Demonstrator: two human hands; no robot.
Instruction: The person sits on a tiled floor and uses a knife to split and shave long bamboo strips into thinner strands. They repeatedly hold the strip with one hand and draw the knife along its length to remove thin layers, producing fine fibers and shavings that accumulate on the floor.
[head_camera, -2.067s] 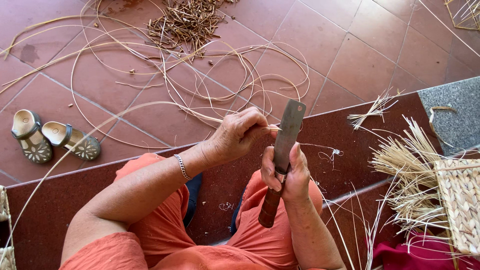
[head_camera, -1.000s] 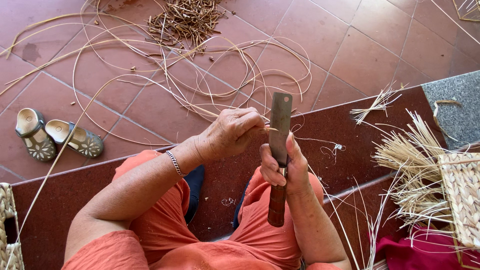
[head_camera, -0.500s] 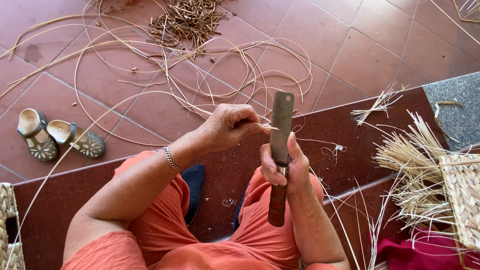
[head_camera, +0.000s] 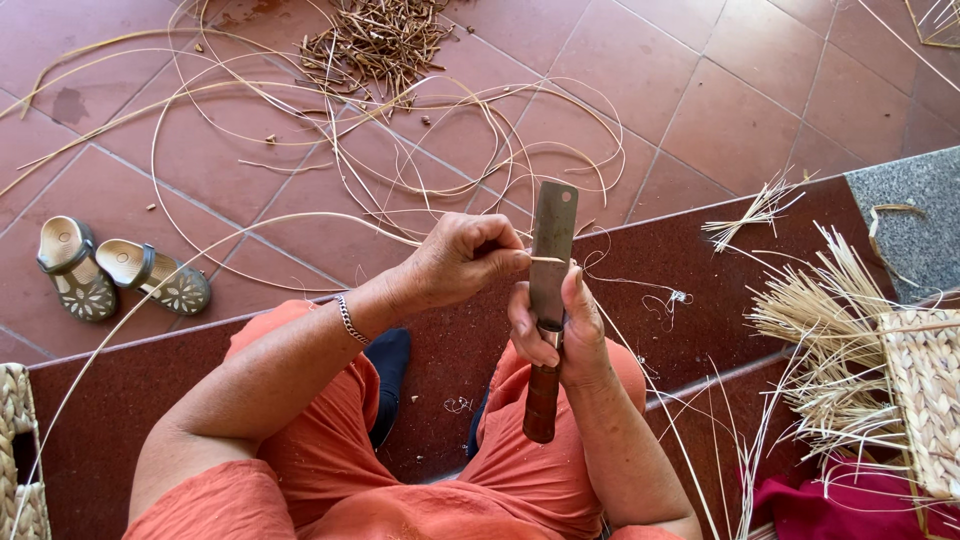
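Gripping a flat, rectangular metal blade with a reddish-brown wooden handle (head_camera: 548, 300), my right hand (head_camera: 556, 325) wraps closed around the top of the handle so that the blade stands upright above my fist and the handle hangs below it. My left hand (head_camera: 462, 262) sits just beside the blade's left face, fingers curled and thumb pressed to forefinger, pinching a thin pale cane strip (head_camera: 250, 225) right against the metal. From that pinch the strip runs away to the left in a long curve over my orange-clad knee. Beyond both hands, loose loops of pale cane (head_camera: 450, 130) and a heap of brown cuttings (head_camera: 375, 40) lie on the red floor tiles (head_camera: 720, 90). Well to the left of my left hand stands a pair of small grey sandals (head_camera: 120, 275); well to the right of my right hand sits an unfinished woven straw basket (head_camera: 925, 395).
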